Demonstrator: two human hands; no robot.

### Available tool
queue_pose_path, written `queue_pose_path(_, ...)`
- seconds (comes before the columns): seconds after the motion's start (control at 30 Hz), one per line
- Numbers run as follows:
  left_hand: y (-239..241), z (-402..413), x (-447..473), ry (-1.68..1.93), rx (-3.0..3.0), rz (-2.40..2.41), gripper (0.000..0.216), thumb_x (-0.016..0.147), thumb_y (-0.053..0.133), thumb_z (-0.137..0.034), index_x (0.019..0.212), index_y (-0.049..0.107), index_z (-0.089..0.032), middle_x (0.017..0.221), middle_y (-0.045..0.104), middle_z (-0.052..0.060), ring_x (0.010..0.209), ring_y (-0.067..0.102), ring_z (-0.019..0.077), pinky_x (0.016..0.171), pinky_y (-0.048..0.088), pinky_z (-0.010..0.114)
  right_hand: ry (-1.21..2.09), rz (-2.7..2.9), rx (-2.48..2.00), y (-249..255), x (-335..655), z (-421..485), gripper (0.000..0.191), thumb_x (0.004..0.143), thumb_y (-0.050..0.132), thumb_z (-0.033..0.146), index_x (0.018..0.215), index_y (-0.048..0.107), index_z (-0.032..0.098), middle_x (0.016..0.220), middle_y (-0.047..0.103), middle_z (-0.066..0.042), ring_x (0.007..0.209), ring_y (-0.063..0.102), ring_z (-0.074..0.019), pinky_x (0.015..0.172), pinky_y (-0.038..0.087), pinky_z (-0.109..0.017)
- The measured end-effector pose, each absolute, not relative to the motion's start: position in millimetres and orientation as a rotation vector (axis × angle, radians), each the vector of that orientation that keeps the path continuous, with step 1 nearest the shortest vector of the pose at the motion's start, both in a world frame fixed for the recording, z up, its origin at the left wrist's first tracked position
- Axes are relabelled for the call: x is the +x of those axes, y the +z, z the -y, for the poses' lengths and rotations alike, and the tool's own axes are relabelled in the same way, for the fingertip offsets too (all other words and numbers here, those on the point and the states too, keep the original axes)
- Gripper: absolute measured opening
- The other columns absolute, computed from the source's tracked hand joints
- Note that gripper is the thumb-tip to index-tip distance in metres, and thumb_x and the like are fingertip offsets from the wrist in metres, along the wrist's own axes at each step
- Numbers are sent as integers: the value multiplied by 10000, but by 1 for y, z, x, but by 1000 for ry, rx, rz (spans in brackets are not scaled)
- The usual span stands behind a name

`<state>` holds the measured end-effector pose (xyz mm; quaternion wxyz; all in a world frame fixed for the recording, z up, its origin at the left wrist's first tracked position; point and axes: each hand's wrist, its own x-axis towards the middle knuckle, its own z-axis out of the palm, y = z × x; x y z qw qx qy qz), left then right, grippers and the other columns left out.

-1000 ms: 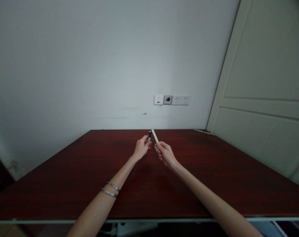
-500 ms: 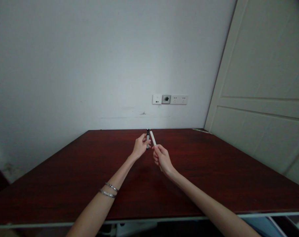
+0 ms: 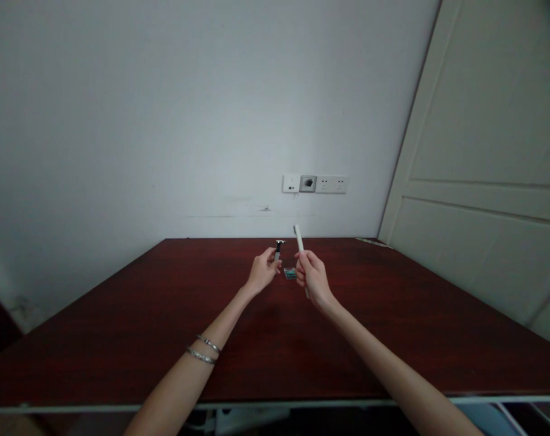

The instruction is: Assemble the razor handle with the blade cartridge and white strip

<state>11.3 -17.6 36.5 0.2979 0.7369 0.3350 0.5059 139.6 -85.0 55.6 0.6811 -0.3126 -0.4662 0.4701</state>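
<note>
My left hand is closed around the grey handle of a razor. Its dark neck and T-shaped head point up, away from me. My right hand grips a slim white stick with a small dark patch near its top; its kind is not clear. The stick tilts slightly left, and its lower end shows below my fingers. Between the hands, a small clear pack with green in it lies on the table, its right edge close to my right fingers. The razor and stick are apart.
The dark red wooden table runs back to a white wall with sockets on it. A pale panelled door stands at the right. A thin flat strip lies at the back right edge.
My right hand has moved up and right with the white stick, away from the razor. My left hand has shifted slightly right and up. The clear pack now shows between them.
</note>
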Motion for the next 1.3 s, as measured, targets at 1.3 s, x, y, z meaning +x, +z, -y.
queue_pose_path(1.3, 51, 26, 11, 1441, 1996, -852, 181, 723, 526, -169, 901, 545, -139, 713, 609, 0, 621, 563, 99, 580, 431, 180, 1180, 1022, -671, 39, 102, 100, 376, 706, 564, 549, 742, 398, 213, 477, 272, 119, 343, 174, -21, 302, 114, -133)
